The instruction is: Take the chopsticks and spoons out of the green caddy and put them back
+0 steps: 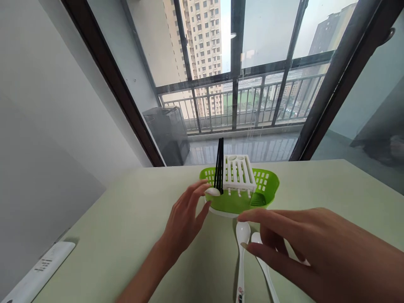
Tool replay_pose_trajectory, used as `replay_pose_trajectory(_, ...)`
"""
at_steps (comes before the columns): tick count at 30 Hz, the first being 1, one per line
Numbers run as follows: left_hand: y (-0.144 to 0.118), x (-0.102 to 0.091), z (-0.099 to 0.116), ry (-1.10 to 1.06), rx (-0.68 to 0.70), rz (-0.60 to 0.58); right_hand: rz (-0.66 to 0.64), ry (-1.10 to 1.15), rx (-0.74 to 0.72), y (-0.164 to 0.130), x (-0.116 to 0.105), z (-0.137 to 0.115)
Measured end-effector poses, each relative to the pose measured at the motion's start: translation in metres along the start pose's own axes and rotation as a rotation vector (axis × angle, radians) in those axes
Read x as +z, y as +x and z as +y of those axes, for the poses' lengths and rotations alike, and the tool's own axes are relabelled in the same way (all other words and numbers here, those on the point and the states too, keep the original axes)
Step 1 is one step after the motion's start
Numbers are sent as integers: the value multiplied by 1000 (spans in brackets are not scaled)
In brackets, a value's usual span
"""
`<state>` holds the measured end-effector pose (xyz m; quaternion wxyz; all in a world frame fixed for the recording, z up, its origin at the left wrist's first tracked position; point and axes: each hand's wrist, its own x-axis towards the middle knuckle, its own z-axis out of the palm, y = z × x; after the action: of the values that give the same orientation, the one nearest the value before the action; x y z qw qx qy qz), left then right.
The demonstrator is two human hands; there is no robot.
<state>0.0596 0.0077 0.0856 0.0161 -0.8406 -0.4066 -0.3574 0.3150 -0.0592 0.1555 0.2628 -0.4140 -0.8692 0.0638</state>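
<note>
At 12 o'clock, green rack (240, 202); left hand (184, 221) fingers wide beside it; right hand (303, 248) fingers narrow over two white spoons (242, 235).

No legible text anywhere.

Two white spoons (242, 256) lie side by side on the table, bowls up and pointing toward the rack, handles running to the near edge; the left one bears a small print near its handle end. A third white spoon (213, 192) rests at the rim of the green rack (267, 189), beside upright black chopsticks (219, 166).
</note>
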Motion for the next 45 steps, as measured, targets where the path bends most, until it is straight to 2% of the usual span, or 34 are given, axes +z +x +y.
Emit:
replay_pose_trajectory(3,-29,14,5,-57,-152,164,15,-15,6,-2,-2,1)
replay_pose_trajectory(4,-39,21,8,-89,-199,156,15,-20,11,-2,-2,2)
replay_pose_trajectory(5,-48,28,12,-130,-239,84,12,-24,15,-2,-2,2)
replay_pose_trajectory(7,-61,41,21,-195,-295,-154,-3,-27,24,-2,-3,2)
replay_pose_trajectory(10,-65,56,37,-178,-360,-450,-44,-31,44,-2,-3,3)
replay_pose_trajectory(12,-58,63,45,-127,-385,-548,-64,-34,66,-3,-2,4)
replay_pose_trajectory(17,-40,68,53,4,-422,-707,-107,-20,104,-6,-6,5)
replay_pose_trajectory(20,-37,58,52,89,-438,-778,-123,-29,105,-7,-7,6)
replay_pose_trajectory(23,-34,33,47,62,-480,-856,-109,-42,87,-7,-7,7)
replay_pose_trajectory(28,-16,-32,44,-405,-727,-969,-86,-67,60,-8,-5,8)
replay_pose_trajectory(30,-6,-58,44,-569,-780,-935,-85,-67,57,-8,-5,7)
replay_pose_trajectory(32,3,-82,43,-589,-775,-837,-79,-65,46,-8,-6,7)
replay_pose_trajectory(34,13,-102,41,-494,-746,-703,-65,-61,26,-8,-6,7)
replay_pose_trajectory(37,29,-123,37,-290,-667,-429,-39,-60,6,-8,-7,6)
replay_pose_trajectory(39,42,-129,37,-136,-596,-239,-38,-62,5,-8,-6,6)
replay_pose_trajectory(41,54,-127,36,-7,-528,-105,-46,-60,6,-8,-6,5)
replay_pose_trajectory(43,63,-118,32,56,-463,-48,-54,-55,8,-9,-6,4)
replay_pose_trajectory(45,68,-104,23,56,-411,-60,-53,-51,6,-9,-6,4)
